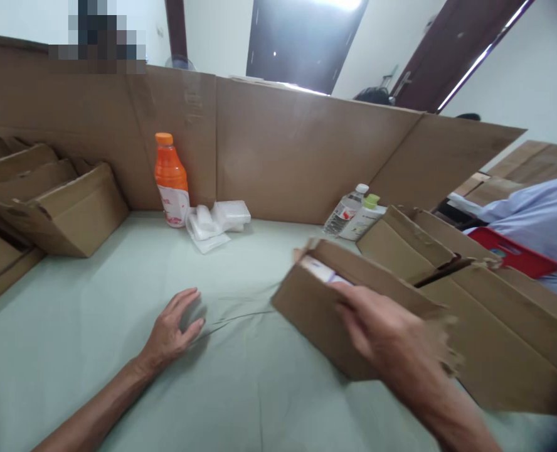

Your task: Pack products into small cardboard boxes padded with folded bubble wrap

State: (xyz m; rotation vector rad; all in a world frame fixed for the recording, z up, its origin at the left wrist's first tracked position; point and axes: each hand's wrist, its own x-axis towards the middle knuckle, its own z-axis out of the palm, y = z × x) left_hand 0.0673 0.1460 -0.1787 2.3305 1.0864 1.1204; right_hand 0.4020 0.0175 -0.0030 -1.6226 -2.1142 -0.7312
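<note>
My right hand (384,326) grips the near side wall of an open-topped cardboard box (316,317), thumb outside and fingers over the rim. The box sits at an angle on the right half of the table, its right end slightly blurred. Inside it shows part of a white item with purple marks (318,269); the rest is hidden by the wall and my hand. My left hand (170,329) is at the left of the box, low over the cloth, thumb and fingers apart and nothing between them.
Along the upright cardboard wall (278,157) stand an orange drink bottle (171,182), clear plastic packaging (217,220), a clear bottle (347,210) and a green-capped carton (366,216). Cardboard boxes flank the pale green cloth (241,389) at left (85,207) and right (495,339). At far right, a person's pale blue clothing (537,213) shows.
</note>
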